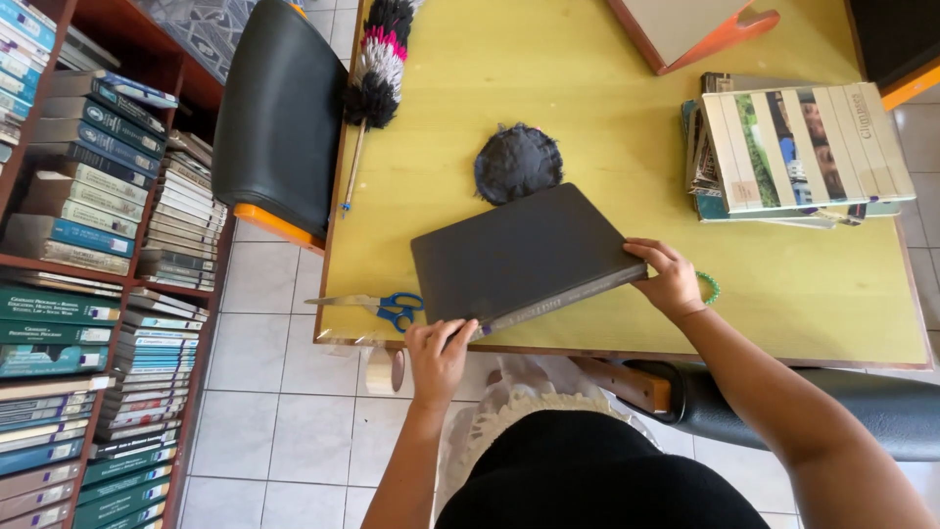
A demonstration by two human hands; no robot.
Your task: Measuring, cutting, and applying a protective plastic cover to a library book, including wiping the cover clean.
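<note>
Both hands, left hand and right hand, grip a dark book on the yellow table beside bookshelves.

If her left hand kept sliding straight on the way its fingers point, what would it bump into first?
The left hand points away from her, up the table, and already rests on the near corner of the dark book. Past the book, the round dark cloth lies next in that line, as far as one view tells.

Counted things on and around a yellow table.
One dark book, one scissors, one feather duster, one tape roll, two hands: left hand, right hand.
</note>
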